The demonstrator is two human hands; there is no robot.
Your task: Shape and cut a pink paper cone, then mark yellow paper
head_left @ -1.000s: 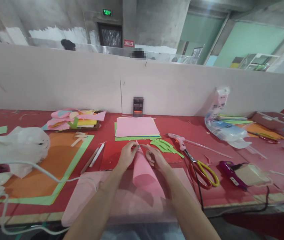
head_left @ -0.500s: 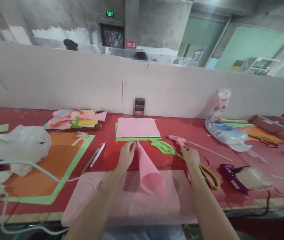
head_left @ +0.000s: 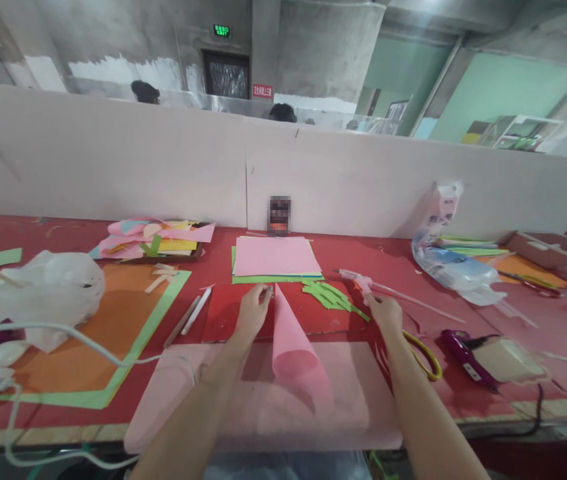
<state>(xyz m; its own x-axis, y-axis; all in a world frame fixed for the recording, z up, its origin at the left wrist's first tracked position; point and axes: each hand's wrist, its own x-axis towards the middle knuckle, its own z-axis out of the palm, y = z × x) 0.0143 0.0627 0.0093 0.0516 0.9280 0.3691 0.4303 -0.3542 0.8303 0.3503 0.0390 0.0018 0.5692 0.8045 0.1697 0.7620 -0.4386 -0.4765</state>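
Observation:
A sheet of pink paper curled into a cone [head_left: 290,333] lies with its narrow tip pointing away from me and its wide mouth facing me. At the tip, my left hand [head_left: 254,310] is closed, its fingertips pinching the paper's edge. My right hand [head_left: 386,315] is closed around the handle of a pink glue gun [head_left: 356,277], whose nozzle points left. A long clear glue stick [head_left: 420,303] sticks out of its back. Between my hands, light green paper strips [head_left: 330,295] lie on a red board [head_left: 228,317]. Yellow-handled scissors [head_left: 426,353] are partly hidden by my right forearm.
Stacked coloured paper [head_left: 276,257] lies ahead, before a phone-like object [head_left: 279,217]. A plastic bag [head_left: 38,287] and white cable [head_left: 68,330] occupy the left. To the right are a purple device [head_left: 468,357] and a bottle in plastic wrap [head_left: 458,267]. A white partition [head_left: 163,167] stands behind.
The cone's wide mouth has shifted slightly left and its loose flap hangs a little lower. Both hands keep nearly the same place and grip.

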